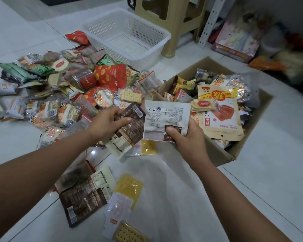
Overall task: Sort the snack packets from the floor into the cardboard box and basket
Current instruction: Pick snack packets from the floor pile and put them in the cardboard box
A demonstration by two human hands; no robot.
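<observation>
A heap of snack packets (63, 88) covers the floor at the left and centre. My left hand (108, 122) grips a dark brown packet (131, 124) at the heap's near edge. My right hand (187, 137) pinches the lower edge of a white packet (166, 116) with printed text, held next to the near-left corner of the cardboard box (220, 154). The box at the right holds several packets, among them a large beige one with a red meat picture (220, 117). The white plastic basket (143, 55) stands behind the heap with nothing visible inside.
More packets lie near me: a brown one (84, 198), a yellow one (128, 189) and a cracker packet (128, 233). A beige plastic stool (171, 23) stands behind the basket. Boxes and bags are piled at the back right (238, 37). The floor is white tile.
</observation>
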